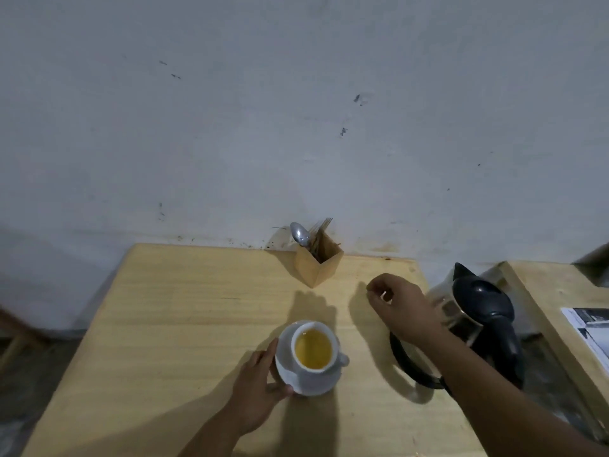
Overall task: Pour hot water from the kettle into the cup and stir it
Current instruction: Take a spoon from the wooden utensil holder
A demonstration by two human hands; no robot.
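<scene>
A white cup (pixel 333 367) holding yellowish liquid stands on a white saucer (pixel 284 357) near the front middle of the wooden table (pixel 184 308). My left hand (pixel 260 387) grips the saucer's left rim. My right hand (pixel 397 306) hovers above the table between the cup and the kettle, fingers loosely curled, with nothing in it. The glass kettle (pixel 481 311) with a black lid and handle stands on its black base (pixel 405 361) at the table's right edge. A spoon (pixel 299 235) sticks up out of a wooden holder (pixel 318 263) at the back.
Forks also stand in the holder, close to the white wall (pixel 296 110). A second wooden surface (pixel 543 291) to the right carries a printed sheet (pixel 590 328). The floor shows on the left past the table's edge.
</scene>
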